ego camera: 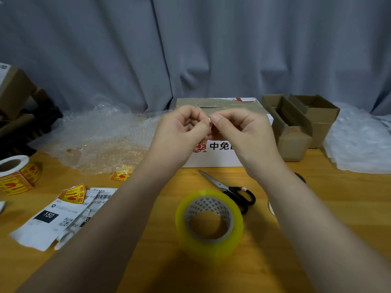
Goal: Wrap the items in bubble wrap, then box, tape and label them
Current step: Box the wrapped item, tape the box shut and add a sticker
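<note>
**Both grips pinch one small scrap above the printed box**

We see the left grip [182, 127] and the right grip [239, 127] drawn together, fingers curled, thumb and forefinger tips of each nipping the same small scrap [209, 120]. It is pale with a touch of red and too small for us to name.

Containers first. Directly behind both grips stands one white printed box [215, 159], its brown top flaps folded down with a slit between them; what is in it is hidden. To the right of the right grip stand two open brown cartons [292, 132], side by side and touching; we cannot tell what they hold. Far to the left of the left grip sits more stacked cardboard [14, 92], partly out of view.

Now the count. Nearer to us than the grips, on the counter [148, 261], one roll of clear tape [209, 223] lies below them, and one pair of black-handled scissors [230, 189] lies just beside it, under the right grip's wrist. Left of the left grip spreads one crumpled sheet of bubble wrap [101, 136]. Below and left of that grip lie two loose yellow stickers [73, 194], overlapping shipping labels [50, 218] whose number we cannot settle, and one sticker roll [14, 174] at the far left edge. Pale wrapping sheets [359, 142] lie far right of the right grip.
</note>
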A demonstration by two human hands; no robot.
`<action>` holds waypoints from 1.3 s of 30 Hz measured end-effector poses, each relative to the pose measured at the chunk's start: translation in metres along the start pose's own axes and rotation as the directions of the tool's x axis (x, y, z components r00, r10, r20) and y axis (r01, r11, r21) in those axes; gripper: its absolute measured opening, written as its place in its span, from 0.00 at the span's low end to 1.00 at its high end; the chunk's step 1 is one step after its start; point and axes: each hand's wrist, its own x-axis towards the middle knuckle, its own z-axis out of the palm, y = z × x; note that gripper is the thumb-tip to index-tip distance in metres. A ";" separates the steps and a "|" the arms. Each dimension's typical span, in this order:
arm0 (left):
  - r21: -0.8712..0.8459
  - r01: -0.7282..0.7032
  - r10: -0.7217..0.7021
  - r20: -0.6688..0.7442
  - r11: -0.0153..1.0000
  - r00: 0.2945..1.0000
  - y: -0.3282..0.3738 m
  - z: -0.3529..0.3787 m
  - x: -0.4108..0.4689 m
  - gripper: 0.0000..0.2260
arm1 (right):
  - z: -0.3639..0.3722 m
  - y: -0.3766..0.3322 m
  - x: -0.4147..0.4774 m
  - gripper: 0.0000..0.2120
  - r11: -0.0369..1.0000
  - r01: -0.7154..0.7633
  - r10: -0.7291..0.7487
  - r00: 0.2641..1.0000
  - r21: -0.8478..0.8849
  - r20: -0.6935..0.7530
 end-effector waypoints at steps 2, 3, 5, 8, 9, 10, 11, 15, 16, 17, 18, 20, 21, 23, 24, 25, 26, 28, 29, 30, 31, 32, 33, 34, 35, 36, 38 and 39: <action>-0.005 0.004 -0.004 0.003 1.000 1.000 0.002 -0.001 -0.002 0.05 | 0.002 -0.001 -0.002 0.08 0.999 0.014 -0.015 1.000 -0.048 -0.018; -0.012 0.004 -0.004 0.003 1.000 1.000 0.003 -0.001 -0.003 0.06 | 0.004 -0.001 -0.002 0.09 0.997 0.023 -0.026 0.999 -0.079 -0.027; -0.024 0.002 -0.002 -0.002 1.000 1.000 0.003 -0.004 -0.006 0.06 | 0.008 0.000 -0.004 0.08 0.992 0.026 -0.031 0.999 -0.122 -0.033; -0.022 0.012 -0.012 0.000 1.000 1.000 0.000 -0.010 -0.009 0.07 | 0.014 0.004 -0.006 0.06 0.996 -0.051 0.048 0.998 -0.075 -0.038; -0.019 0.029 -0.029 0.005 0.999 1.000 -0.001 -0.011 -0.010 0.06 | 0.016 0.005 -0.007 0.06 0.995 -0.084 0.081 0.996 -0.062 -0.041; -0.019 0.050 -0.050 0.010 0.999 0.999 -0.002 -0.013 -0.011 0.06 | 0.017 0.007 -0.008 0.06 0.992 -0.105 0.103 0.994 -0.065 -0.047; -0.021 0.068 -0.068 0.017 0.997 0.998 -0.004 -0.014 -0.011 0.06 | 0.019 0.008 -0.009 0.06 0.990 -0.116 0.111 0.992 -0.079 -0.056; 0.016 0.075 -0.075 0.040 0.997 0.996 -0.011 -0.016 -0.015 0.07 | 0.021 0.011 -0.012 0.07 0.986 -0.112 0.102 0.991 -0.122 -0.081; 0.012 0.075 -0.075 0.035 0.997 0.997 -0.013 -0.016 -0.016 0.06 | 0.021 0.011 -0.014 0.08 0.986 -0.112 0.103 0.992 -0.123 -0.076; -0.001 0.079 -0.079 0.029 0.997 0.996 -0.014 -0.015 -0.018 0.05 | 0.021 0.010 -0.015 0.08 0.986 -0.121 0.114 0.991 -0.113 -0.068; -0.018 0.083 -0.082 0.027 0.996 0.996 -0.016 -0.015 -0.020 0.05 | 0.021 0.010 -0.017 0.08 0.986 -0.146 0.142 0.988 -0.081 -0.056; -0.055 0.093 -0.091 0.045 0.994 0.995 -0.018 -0.014 -0.024 0.05 | 0.020 0.009 -0.020 0.08 0.965 -0.258 0.260 0.965 0.053 -0.022; -0.074 0.101 -0.097 0.059 0.992 0.994 -0.020 -0.014 -0.025 0.05 | 0.019 0.009 -0.022 0.09 0.934 -0.327 0.330 0.944 0.143 0.000; -0.107 0.117 -0.109 0.074 0.987 0.991 -0.022 -0.013 -0.029 0.06 | 0.017 0.010 -0.024 0.10 0.854 -0.418 0.428 0.903 0.309 0.040; -0.117 0.121 -0.113 0.071 0.986 0.991 -0.023 -0.013 -0.030 0.06 | 0.016 0.010 -0.025 0.11 0.827 -0.430 0.445 0.894 0.362 0.047; -0.119 0.120 -0.113 0.069 0.986 0.991 -0.024 -0.013 -0.031 0.06 | 0.015 0.011 -0.027 0.12 0.821 -0.427 0.445 0.895 0.378 0.043; -0.114 0.116 -0.108 0.074 0.987 0.991 -0.025 -0.012 -0.032 0.06 | 0.015 0.012 -0.029 0.12 0.838 -0.414 0.431 0.902 0.356 0.033; -0.089 0.103 -0.095 0.096 0.991 0.991 -0.027 -0.010 -0.035 0.05 | 0.015 0.015 -0.034 0.11 0.894 -0.366 0.374 0.927 0.260 0.020; -0.074 0.098 -0.090 0.099 0.992 0.991 -0.028 -0.010 -0.036 0.04 | 0.015 0.016 -0.036 0.09 0.912 -0.342 0.347 0.938 0.226 0.018; -0.063 0.093 -0.087 0.097 0.994 0.991 -0.029 -0.009 -0.036 0.04 | 0.015 0.016 -0.037 0.07 0.921 -0.327 0.332 0.943 0.213 0.013; -0.056 0.090 -0.085 0.096 0.994 0.992 -0.029 -0.009 -0.036 0.04 | 0.015 0.017 -0.037 0.06 0.922 -0.322 0.330 0.944 0.213 0.002; -0.053 0.088 -0.082 0.098 0.995 0.992 -0.029 -0.009 -0.035 0.04 | 0.015 0.017 -0.037 0.05 0.922 -0.323 0.333 0.943 0.216 -0.012; -0.053 0.087 -0.081 0.104 0.995 0.991 -0.029 -0.009 -0.035 0.04 | 0.014 0.018 -0.036 0.04 0.922 -0.325 0.337 0.941 0.213 -0.025; -0.054 0.087 -0.080 0.113 0.995 0.990 -0.029 -0.010 -0.034 0.05 | 0.014 0.018 -0.034 0.05 0.922 -0.328 0.341 0.939 0.203 -0.033; -0.051 0.089 -0.082 0.121 0.995 0.989 -0.029 -0.011 -0.033 0.05 | 0.014 0.018 -0.033 0.05 0.923 -0.334 0.346 0.938 0.188 -0.032; -0.046 0.089 -0.083 0.126 0.995 0.989 -0.029 -0.012 -0.033 0.06 | 0.014 0.018 -0.032 0.05 0.923 -0.344 0.353 0.935 0.174 -0.024; -0.060 0.088 -0.081 0.122 0.994 0.989 -0.030 -0.013 -0.033 0.07 | 0.014 0.018 -0.029 0.06 0.915 -0.371 0.377 0.926 0.161 -0.006; -0.079 0.090 -0.080 0.118 0.993 0.990 -0.032 -0.015 -0.033 0.07 | 0.014 0.018 -0.028 0.06 0.907 -0.389 0.394 0.919 0.163 0.002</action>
